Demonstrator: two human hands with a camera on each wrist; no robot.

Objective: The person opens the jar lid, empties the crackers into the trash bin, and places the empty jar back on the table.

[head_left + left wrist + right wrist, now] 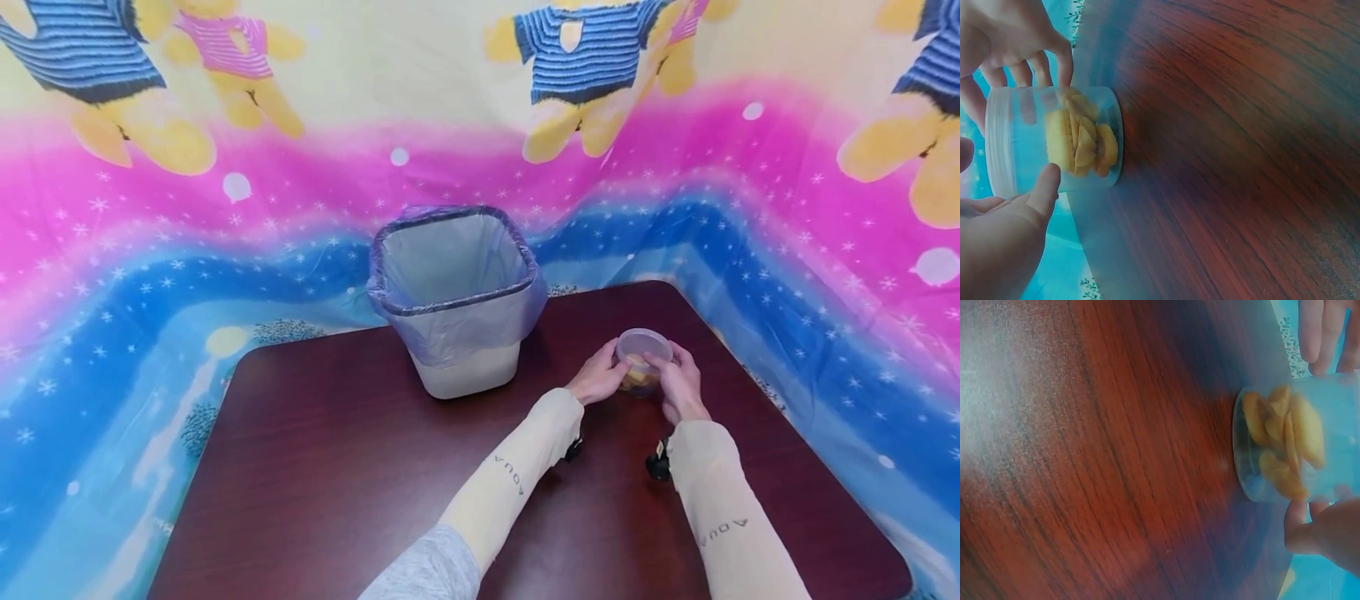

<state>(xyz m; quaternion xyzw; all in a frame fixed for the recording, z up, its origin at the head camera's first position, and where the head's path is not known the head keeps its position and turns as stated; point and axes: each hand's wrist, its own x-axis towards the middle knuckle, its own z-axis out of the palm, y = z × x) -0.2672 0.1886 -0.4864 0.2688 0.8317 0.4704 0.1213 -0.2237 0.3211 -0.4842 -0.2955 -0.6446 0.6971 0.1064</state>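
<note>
Over the right part of the table, a clear round plastic jar (637,385) with a translucent lid (645,340) sits upright between both hands. Several yellow-brown food pieces (1075,134) lie in its lower part; the jar's base (1244,456) is right at the tabletop. My left hand (597,377) grips the jar from the left, its thumb on the near side. From the right, my right hand (681,385) holds it, with the thumb up by the lid's edge. Some fingers of both hands are hidden behind the jar.
A pale bin (468,379) lined with a thin purplish bag (536,292) stands at the back middle of the dark wooden table (337,467), left of the hands. A patterned cloth (442,175) hangs behind and around the table.
</note>
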